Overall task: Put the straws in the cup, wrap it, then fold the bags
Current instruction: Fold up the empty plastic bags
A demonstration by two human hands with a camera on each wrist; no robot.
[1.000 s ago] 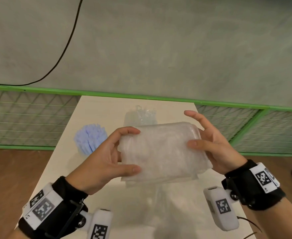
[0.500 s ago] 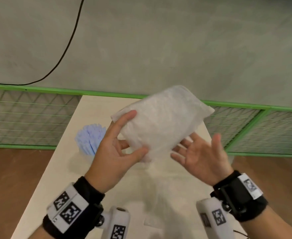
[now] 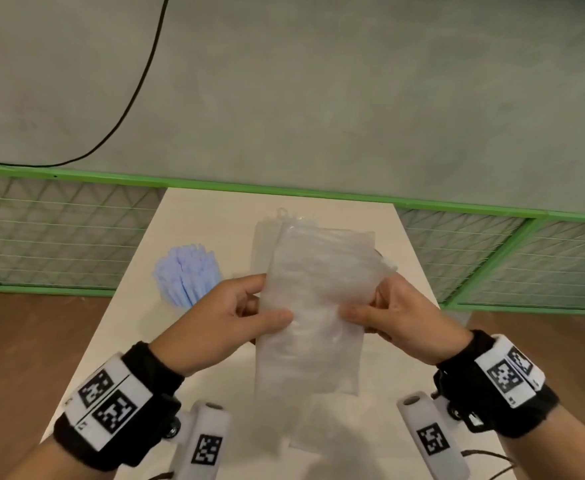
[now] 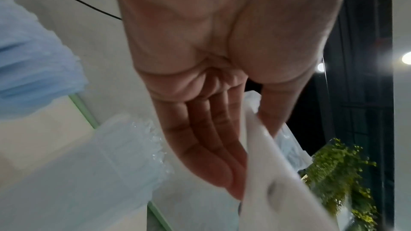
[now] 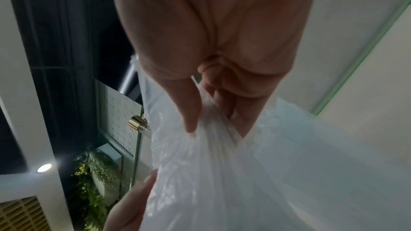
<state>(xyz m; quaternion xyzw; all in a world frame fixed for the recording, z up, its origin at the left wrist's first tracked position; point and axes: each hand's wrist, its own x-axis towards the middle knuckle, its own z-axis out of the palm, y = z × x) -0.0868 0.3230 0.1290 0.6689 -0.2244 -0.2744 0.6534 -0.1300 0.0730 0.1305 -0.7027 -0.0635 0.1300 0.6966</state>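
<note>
Turned upright since half a second ago, the translucent folded plastic bag stack (image 3: 312, 317) is now pinched by both hands above the pale table (image 3: 208, 216); left hand (image 3: 228, 323) and right hand (image 3: 398, 317) grip its side edges. Blue straws in the wrapped cup (image 3: 189, 275) stand at left, so folding is judged underway. Left wrist view: straight fingers (image 4: 211, 147) back the bag, thumb opposing. Right wrist view: thumb and fingers (image 5: 191, 111) pinch bunched film.

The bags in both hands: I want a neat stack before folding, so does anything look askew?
Yes. The bags, pinched by the left hand and right hand, are fanned at the top right: layer edges step out instead of lining up. No tear visible.
</note>
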